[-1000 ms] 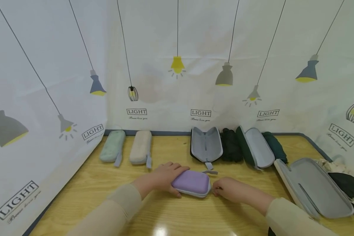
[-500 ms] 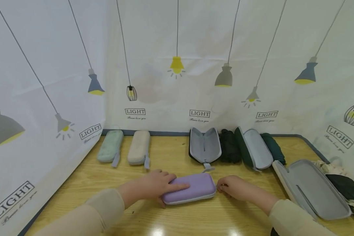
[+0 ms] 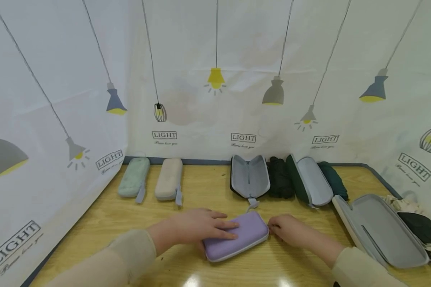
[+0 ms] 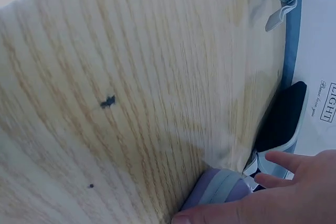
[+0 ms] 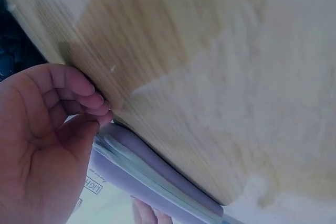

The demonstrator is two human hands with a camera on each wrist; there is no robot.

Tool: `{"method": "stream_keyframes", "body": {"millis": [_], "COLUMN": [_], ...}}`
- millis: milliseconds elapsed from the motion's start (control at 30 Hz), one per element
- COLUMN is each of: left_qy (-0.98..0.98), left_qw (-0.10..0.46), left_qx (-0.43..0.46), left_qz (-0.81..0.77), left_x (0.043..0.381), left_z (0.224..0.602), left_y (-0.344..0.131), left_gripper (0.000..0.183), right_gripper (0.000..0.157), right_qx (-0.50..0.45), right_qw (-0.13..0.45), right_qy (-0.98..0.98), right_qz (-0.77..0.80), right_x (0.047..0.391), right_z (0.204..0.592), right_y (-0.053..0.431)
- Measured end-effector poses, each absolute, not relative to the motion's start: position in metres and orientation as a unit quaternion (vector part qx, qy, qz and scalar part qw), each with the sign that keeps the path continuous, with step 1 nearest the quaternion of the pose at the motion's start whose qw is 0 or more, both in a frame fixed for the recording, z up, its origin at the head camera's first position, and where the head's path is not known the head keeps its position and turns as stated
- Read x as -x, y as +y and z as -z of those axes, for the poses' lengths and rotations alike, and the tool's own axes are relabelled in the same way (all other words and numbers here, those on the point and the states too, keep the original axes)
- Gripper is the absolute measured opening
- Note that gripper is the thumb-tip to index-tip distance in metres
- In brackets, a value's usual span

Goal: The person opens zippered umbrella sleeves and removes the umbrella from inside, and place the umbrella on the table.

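A purple hard-shell zip case [image 3: 233, 236], closed, lies slanted on the table in front of the person. The left hand [image 3: 195, 226] holds its left end, fingers laid over the lid and thumb down at the end. In the left wrist view that thumb lies against the case's end [image 4: 223, 184], by its pale zip band. My right hand [image 3: 287, 229] is at the far right corner, thumb and forefinger pinched together on the zipper pull, which the fingers mostly hide. The right wrist view shows these fingertips right at the zip seam [image 5: 142, 163].
Behind stand a mint case [image 3: 134, 177], a cream case [image 3: 169, 179] and an open black case [image 3: 250, 175]. Further right are a black bundle [image 3: 281, 177], an open green case [image 3: 314, 179], a teal bundle [image 3: 332, 179] and a large open grey-lined case [image 3: 389, 231].
The purple case has turned, its left end coming nearer and its right end swinging away. The left hand's fingers now lie across the lid; the right hand has shifted slightly right and away.
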State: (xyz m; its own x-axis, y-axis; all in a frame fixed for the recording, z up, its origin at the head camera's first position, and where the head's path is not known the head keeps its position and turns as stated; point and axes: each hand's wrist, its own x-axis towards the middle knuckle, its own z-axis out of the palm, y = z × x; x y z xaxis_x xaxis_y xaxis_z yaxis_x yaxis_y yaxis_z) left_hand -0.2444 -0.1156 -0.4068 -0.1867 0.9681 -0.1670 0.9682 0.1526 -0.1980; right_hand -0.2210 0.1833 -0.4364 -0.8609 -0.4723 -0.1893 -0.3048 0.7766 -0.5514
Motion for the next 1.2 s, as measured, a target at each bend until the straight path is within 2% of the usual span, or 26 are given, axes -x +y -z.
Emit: {"method": "stream_keyframes", "body": {"millis": [367,667,867,1200], "left_qy": [0.776,0.788,0.786,0.785], "left_qw": [0.009,-0.01,-0.029,-0.07], "left_qx": [-0.618,-0.599,-0.595,-0.595], "left_qz": [0.127,0.145,0.164,0.161], "left_x": [0.238,0.229,0.222,0.211], "left_z": [0.405,0.411,0.41,0.414], "left_y": [-0.108,-0.099,-0.09,-0.082], "left_gripper": [0.089,0.089,0.092,0.094], "right_gripper": [0.019,0.021,0.026,0.018], "right_qx": [0.205,0.165,0.193,0.228], "right_qw": [0.145,0.111,0.082,0.078], "right_qy": [0.941,0.959,0.964,0.962], "right_qz": [0.227,0.203,0.164,0.128], "right_x": [0.208,0.188,0.177,0.163], "right_z": [0.433,0.433,0.43,0.429], "right_y": [0.188,0.169,0.153,0.134]}}
